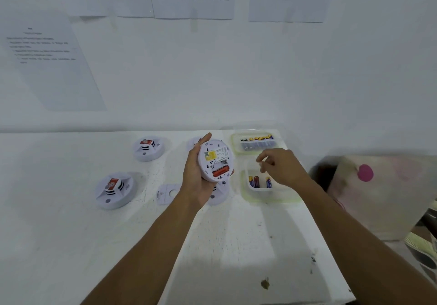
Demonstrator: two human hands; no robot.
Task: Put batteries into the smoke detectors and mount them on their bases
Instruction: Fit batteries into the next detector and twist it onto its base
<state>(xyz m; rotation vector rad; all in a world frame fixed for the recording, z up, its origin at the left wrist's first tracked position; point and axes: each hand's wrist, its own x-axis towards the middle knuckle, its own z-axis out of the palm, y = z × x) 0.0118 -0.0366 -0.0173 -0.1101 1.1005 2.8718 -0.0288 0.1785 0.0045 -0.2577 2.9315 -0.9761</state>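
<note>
My left hand (197, 174) holds a white smoke detector (215, 160) with its back turned up, showing a yellow label and an orange battery bay. My right hand (280, 166) hovers over a clear container (264, 197) that holds a few blue-and-gold batteries (254, 181); its fingers are curled loosely and I cannot tell if they hold anything. Two more detectors stand on the table, one at the back left (148, 148) and one at the front left (114, 190). Another detector (218, 193) lies partly hidden under my left hand. A flat white base plate (166, 194) lies beside it.
A second clear tray (257, 142) with several batteries stands at the back right by the wall. Printed sheets hang on the white wall. A box with a pink dot (365, 173) stands off the table's right edge (331, 245).
</note>
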